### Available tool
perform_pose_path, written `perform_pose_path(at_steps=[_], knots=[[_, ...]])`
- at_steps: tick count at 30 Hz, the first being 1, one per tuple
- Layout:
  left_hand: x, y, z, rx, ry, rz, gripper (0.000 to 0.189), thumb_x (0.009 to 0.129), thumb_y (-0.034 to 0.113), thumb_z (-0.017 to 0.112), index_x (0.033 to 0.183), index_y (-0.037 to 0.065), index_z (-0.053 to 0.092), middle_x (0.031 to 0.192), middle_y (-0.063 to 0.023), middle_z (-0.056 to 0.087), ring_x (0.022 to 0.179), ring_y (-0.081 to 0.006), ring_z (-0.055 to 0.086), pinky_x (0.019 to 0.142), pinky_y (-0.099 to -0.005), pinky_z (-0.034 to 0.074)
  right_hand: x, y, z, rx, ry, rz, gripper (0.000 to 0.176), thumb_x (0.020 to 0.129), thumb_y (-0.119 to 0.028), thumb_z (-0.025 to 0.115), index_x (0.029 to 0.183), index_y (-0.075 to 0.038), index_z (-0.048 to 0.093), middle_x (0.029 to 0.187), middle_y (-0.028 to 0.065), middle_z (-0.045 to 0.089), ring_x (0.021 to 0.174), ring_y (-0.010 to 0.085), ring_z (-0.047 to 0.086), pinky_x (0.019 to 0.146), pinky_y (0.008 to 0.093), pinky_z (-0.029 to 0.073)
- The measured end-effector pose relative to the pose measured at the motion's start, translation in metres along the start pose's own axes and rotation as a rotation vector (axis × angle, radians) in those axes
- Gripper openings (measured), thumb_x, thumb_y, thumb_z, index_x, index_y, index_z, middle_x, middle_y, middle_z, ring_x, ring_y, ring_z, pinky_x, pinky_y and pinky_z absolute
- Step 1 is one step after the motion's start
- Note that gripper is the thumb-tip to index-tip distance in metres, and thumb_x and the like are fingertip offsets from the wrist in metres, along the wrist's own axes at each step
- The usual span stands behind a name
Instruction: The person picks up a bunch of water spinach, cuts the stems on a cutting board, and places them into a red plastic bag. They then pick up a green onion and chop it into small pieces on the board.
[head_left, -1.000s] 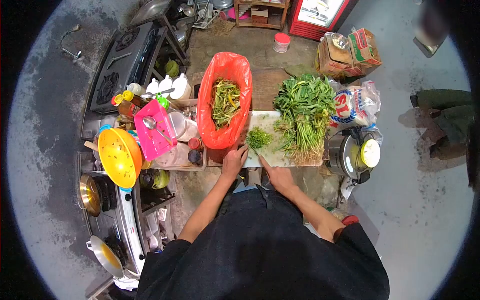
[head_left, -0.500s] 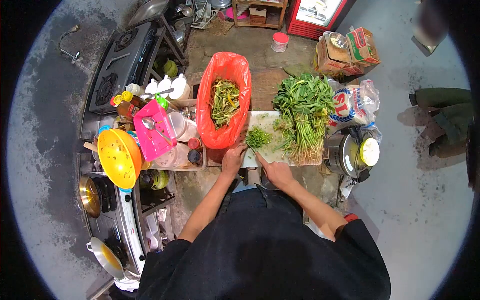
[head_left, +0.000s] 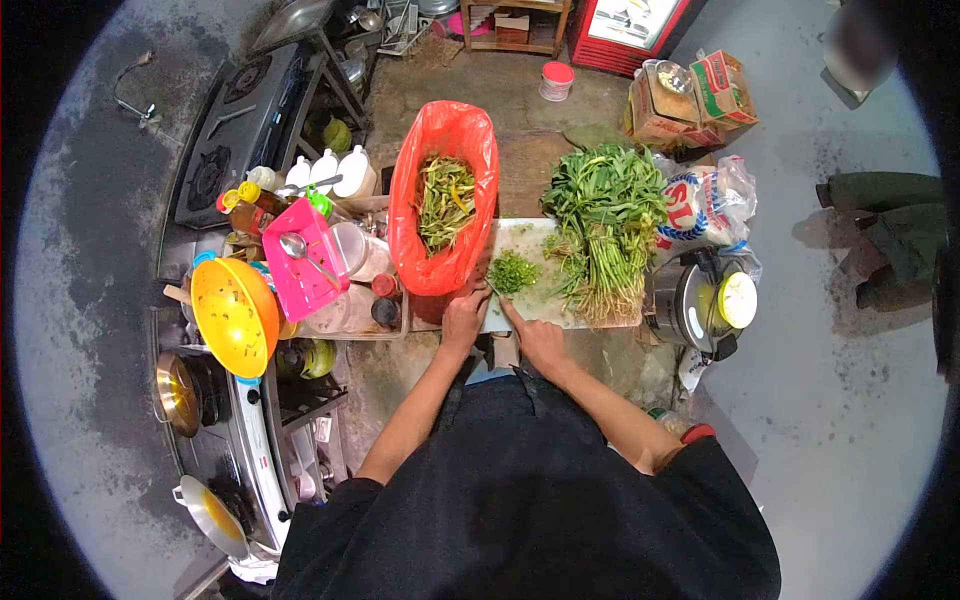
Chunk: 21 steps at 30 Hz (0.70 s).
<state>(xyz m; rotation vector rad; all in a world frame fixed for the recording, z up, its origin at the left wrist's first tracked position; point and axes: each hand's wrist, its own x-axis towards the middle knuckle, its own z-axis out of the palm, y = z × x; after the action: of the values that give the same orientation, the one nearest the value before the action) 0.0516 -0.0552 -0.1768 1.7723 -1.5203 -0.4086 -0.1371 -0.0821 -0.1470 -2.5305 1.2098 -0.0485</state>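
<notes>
My left hand (head_left: 464, 319) rests at the near left edge of the white cutting board (head_left: 540, 300), its fingers bent and drawn together; whatever they hold is hidden. My right hand (head_left: 540, 345) is closed around a knife (head_left: 495, 292), the index finger stretched along it. Little of the thin blade shows, close to my left fingertips. Just beyond the blade lies a small heap of chopped greens (head_left: 514, 270). On the board's right side sits a large bunch of leafy greens (head_left: 606, 195), stems toward me.
Left of the board stands a red plastic bag (head_left: 407, 235) holding trimmings. Farther left are a pink tray (head_left: 290, 250), an orange colander (head_left: 225, 318) and a tub of jars and bottles. A lidded pot (head_left: 675, 305) and a rice sack (head_left: 690, 205) stand at right.
My right hand with the knife has shifted left, closer to my left hand. My left hand stays nearly in place, and the whole view has moved slightly.
</notes>
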Motion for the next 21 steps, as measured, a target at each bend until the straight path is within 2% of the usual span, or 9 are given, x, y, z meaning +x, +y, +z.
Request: perform_pose_path(at_steps=[3,7,10,12,16,21], knots=[[-0.002,0.002,-0.001,0.072,-0.054,-0.055,0.019,0.09,0.016,0.068,0.107,0.008,0.071,0.088,-0.02,0.071,0.08,-0.0384,0.069,0.069,-0.0481,0.054,-0.005,0.005,-0.005,-0.066,-0.026,-0.04,0.082,0.088,-0.015,0.059,0.16,-0.029,0.021,0.065,0.0157,0.067,0.053,0.032,0.066,0.049,0.0456,0.053],[-0.004,0.003,0.0,0.097,-0.072,-0.075,0.018,0.091,0.016,0.067,0.106,0.008,0.072,0.092,-0.0214,0.07,0.08,-0.0397,0.068,0.069,-0.0489,0.054,-0.015,0.012,-0.009,-0.08,-0.041,-0.052,0.083,0.088,-0.014,0.058,0.16,-0.031,0.021,0.065,0.0153,0.068,0.053,0.0326,0.066,0.05,0.046,0.053],[-0.004,0.007,-0.007,0.083,0.003,0.031,0.019,0.091,0.016,0.067,0.108,0.008,0.071,0.099,-0.0216,0.068,0.081,-0.0405,0.067,0.07,-0.0489,0.054,-0.015,0.016,-0.004,-0.062,-0.026,-0.064,0.083,0.088,-0.013,0.057,0.16,-0.032,0.02,0.067,0.0148,0.068,0.054,0.0333,0.067,0.051,0.0465,0.054],[-0.004,0.007,-0.01,0.102,-0.102,-0.005,0.025,0.089,0.009,0.068,0.113,0.005,0.07,0.107,-0.0209,0.067,0.093,-0.0376,0.068,0.076,-0.046,0.054,-0.012,0.019,-0.003,-0.065,-0.023,-0.069,0.081,0.089,-0.013,0.056,0.16,-0.032,0.021,0.068,0.0151,0.069,0.055,0.034,0.067,0.051,0.0473,0.053],[0.002,0.007,-0.006,0.086,-0.061,0.046,0.025,0.088,0.006,0.068,0.112,0.003,0.07,0.106,-0.0181,0.068,0.092,-0.0371,0.068,0.076,-0.0455,0.054,-0.004,0.02,-0.012,-0.027,0.015,-0.08,0.08,0.089,-0.014,0.055,0.159,-0.033,0.021,0.069,0.0156,0.069,0.056,0.0342,0.067,0.052,0.048,0.053],[0.007,0.009,-0.006,-0.017,-0.055,0.032,0.02,0.087,0.003,0.067,0.106,0.002,0.07,0.1,-0.014,0.069,0.085,-0.0365,0.069,0.073,-0.0439,0.054,-0.002,0.015,-0.032,-0.013,-0.045,-0.065,0.072,0.093,-0.02,0.055,0.158,-0.033,0.027,0.066,0.0169,0.067,0.055,0.0356,0.066,0.052,0.0491,0.053]])
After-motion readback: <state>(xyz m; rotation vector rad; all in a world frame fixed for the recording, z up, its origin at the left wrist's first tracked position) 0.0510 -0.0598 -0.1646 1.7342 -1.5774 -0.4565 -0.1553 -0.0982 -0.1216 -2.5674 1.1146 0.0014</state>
